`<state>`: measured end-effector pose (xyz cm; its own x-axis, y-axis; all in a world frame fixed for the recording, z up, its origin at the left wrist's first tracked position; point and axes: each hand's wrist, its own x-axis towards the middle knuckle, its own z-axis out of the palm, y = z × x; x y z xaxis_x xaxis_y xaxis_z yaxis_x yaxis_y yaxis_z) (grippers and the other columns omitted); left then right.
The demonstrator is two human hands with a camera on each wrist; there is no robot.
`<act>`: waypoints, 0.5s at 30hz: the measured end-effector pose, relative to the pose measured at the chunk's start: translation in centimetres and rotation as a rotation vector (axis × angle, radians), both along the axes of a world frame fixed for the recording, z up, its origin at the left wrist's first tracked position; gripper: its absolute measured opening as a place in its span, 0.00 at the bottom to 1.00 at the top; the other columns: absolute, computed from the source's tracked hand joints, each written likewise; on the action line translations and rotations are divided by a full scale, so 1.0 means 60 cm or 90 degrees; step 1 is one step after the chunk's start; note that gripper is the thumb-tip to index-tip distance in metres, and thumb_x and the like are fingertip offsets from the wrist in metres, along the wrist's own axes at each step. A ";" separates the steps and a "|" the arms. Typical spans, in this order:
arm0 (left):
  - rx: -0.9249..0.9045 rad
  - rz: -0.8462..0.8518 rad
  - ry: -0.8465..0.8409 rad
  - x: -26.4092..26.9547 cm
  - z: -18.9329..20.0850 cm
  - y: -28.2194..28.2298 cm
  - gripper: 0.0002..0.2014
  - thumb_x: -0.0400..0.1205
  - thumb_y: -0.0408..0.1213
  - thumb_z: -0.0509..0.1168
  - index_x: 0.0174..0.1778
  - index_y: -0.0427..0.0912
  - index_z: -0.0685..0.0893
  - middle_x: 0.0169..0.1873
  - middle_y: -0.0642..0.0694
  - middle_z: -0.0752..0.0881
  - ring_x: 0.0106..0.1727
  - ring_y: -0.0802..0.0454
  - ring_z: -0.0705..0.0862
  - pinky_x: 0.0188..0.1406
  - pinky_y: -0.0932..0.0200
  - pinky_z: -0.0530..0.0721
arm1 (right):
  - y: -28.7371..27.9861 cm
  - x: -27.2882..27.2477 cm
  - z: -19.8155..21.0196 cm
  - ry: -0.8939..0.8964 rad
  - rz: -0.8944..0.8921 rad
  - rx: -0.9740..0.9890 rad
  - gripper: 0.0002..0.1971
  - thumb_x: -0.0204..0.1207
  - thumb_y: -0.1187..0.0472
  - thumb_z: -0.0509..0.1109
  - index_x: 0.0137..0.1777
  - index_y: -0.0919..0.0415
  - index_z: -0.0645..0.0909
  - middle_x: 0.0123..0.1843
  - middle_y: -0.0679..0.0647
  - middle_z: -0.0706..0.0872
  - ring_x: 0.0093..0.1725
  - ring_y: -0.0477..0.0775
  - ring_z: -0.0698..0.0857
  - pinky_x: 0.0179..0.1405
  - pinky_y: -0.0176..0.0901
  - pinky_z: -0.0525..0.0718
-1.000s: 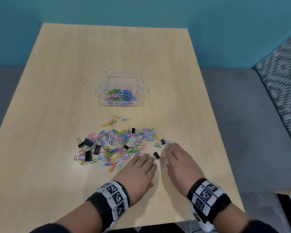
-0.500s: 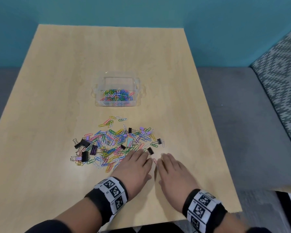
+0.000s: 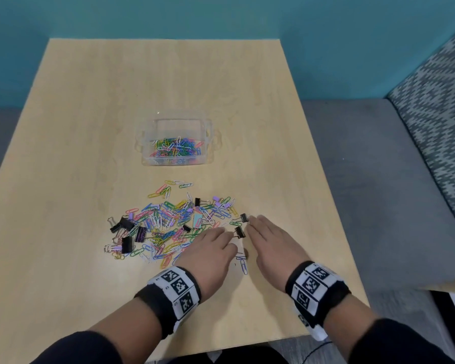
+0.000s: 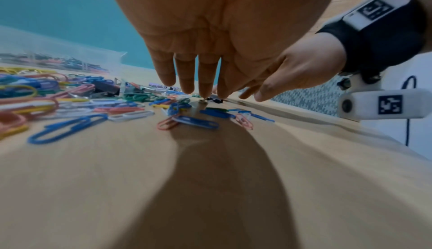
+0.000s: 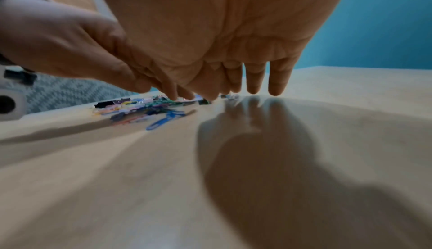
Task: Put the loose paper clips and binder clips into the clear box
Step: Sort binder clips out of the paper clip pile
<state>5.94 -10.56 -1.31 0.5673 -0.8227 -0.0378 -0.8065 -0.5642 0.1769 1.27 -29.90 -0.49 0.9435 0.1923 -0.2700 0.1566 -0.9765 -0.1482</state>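
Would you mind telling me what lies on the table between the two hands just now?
In the head view, a black binder clip sits between the fingertips of the left hand and right hand, and a blue paper clip lies nearer the wrists.

paper clips [image 3: 166, 227]: blue, pink, green, yellow
binder clips [image 3: 126, 244]: black
wall [image 3: 221, 17]: teal
seat [image 3: 436, 122]: grey, possibly zigzag weave

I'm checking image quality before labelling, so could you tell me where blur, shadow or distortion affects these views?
Head view: sharp, evenly lit, table edges bowed by the wide lens. Left wrist view: near paper clips blurred, left hand casts a dark shadow. Right wrist view: soft throughout, right hand shadows the tabletop.
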 end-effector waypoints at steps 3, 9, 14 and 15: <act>-0.005 -0.017 -0.007 -0.001 0.002 0.017 0.17 0.72 0.37 0.52 0.47 0.43 0.85 0.56 0.44 0.86 0.59 0.40 0.82 0.59 0.46 0.81 | -0.007 0.001 0.001 0.019 0.020 -0.025 0.32 0.67 0.61 0.48 0.72 0.65 0.73 0.76 0.61 0.73 0.75 0.65 0.72 0.67 0.58 0.78; 0.030 0.004 -0.011 0.004 0.002 0.027 0.17 0.71 0.35 0.56 0.51 0.44 0.84 0.64 0.42 0.83 0.65 0.38 0.80 0.61 0.43 0.81 | 0.027 -0.063 0.020 0.022 -0.018 -0.026 0.29 0.62 0.62 0.65 0.67 0.65 0.76 0.69 0.64 0.79 0.68 0.67 0.78 0.63 0.58 0.81; 0.059 -0.020 0.031 0.035 0.008 -0.006 0.22 0.64 0.38 0.74 0.56 0.44 0.82 0.66 0.42 0.81 0.65 0.36 0.79 0.60 0.40 0.81 | 0.048 -0.045 0.026 -0.005 -0.040 -0.011 0.32 0.66 0.58 0.55 0.74 0.62 0.69 0.71 0.59 0.76 0.69 0.65 0.76 0.65 0.58 0.79; 0.067 -0.024 0.040 0.038 0.009 -0.010 0.24 0.65 0.38 0.75 0.57 0.44 0.81 0.66 0.43 0.81 0.65 0.36 0.79 0.59 0.40 0.80 | 0.048 -0.036 0.024 -0.005 -0.049 -0.021 0.32 0.67 0.58 0.55 0.75 0.61 0.68 0.72 0.60 0.75 0.70 0.66 0.75 0.65 0.59 0.78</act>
